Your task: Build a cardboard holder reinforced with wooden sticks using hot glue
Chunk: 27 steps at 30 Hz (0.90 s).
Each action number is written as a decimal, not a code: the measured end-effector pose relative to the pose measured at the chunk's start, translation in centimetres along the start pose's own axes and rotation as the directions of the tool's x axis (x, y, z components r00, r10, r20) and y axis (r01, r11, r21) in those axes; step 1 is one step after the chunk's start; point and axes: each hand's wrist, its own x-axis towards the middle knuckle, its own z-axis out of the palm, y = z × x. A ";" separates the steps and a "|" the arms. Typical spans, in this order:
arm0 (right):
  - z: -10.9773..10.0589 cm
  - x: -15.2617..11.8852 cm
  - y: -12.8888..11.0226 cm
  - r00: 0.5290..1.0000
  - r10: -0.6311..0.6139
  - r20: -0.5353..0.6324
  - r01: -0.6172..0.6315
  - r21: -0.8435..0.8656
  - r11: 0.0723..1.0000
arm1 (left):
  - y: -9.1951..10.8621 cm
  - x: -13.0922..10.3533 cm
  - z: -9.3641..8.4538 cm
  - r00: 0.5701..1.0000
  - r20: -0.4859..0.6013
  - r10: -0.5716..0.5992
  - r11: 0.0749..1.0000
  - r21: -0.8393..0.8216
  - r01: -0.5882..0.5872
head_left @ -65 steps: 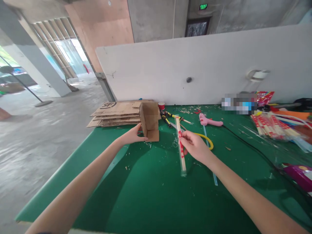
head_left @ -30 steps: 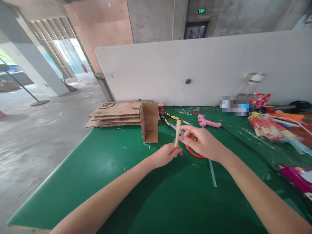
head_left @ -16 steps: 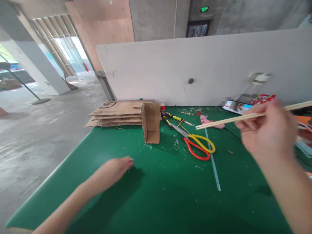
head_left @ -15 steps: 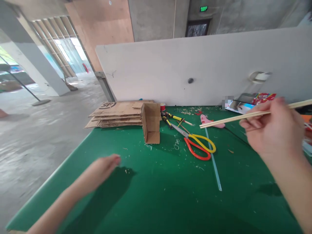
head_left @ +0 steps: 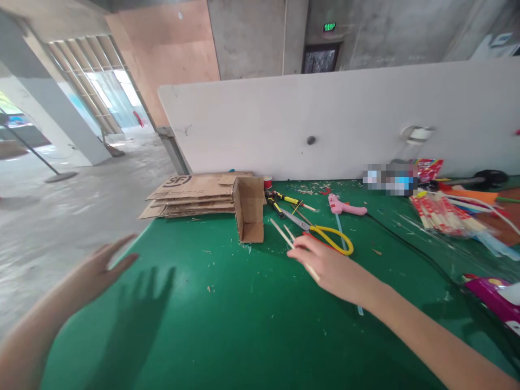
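My right hand (head_left: 327,265) is closed around a pair of wooden chopsticks (head_left: 280,231), their tips pointing away and to the left. It hovers over the scissors (head_left: 296,219), partly covering their red handle; the yellow one shows. Beyond the chopstick tips stands a folded cardboard corner piece (head_left: 251,206) with an open front. My left hand (head_left: 95,271) is raised over the table's left edge, empty, with thumb and fingers apart. A pink glue gun (head_left: 343,207) lies behind the scissors, and a clear glue stick runs from it, partly hidden under my right hand.
Flattened cardboard sheets (head_left: 195,189) are stacked at the back left of the green table (head_left: 227,336). Yellow-black pliers (head_left: 274,205) lie beside the scissors. Packaged chopsticks (head_left: 442,214) and a purple object (head_left: 493,295) are on the right. The glue gun's cord crosses there; a white panel stands behind.
My right hand has swung left and down with the chopsticks, from the right side to the scissors. My left hand has drawn back left and its fingers have spread.
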 end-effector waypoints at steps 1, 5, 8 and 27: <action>0.8 -0.1 -0.1 0.998 -0.025 0.057 0.027 -0.037 0.999 | 1.2 0.5 1.9 0.984 0.172 0.042 0.999 -0.036 -0.036; 2.4 -0.1 0.9 0.984 -0.094 0.154 0.120 -0.171 0.978 | 8.8 0.2 8.8 0.822 0.455 0.343 0.937 -0.227 -0.265; 1.4 0.7 3.5 0.998 -0.007 0.057 0.016 -0.164 0.986 | 14.5 -0.8 12.5 0.672 0.486 0.560 0.807 -0.137 -0.574; 2.1 -0.7 2.2 0.967 -0.121 0.224 0.196 -0.349 0.917 | 21.0 2.1 14.7 0.505 -0.016 0.863 0.480 -0.286 -0.829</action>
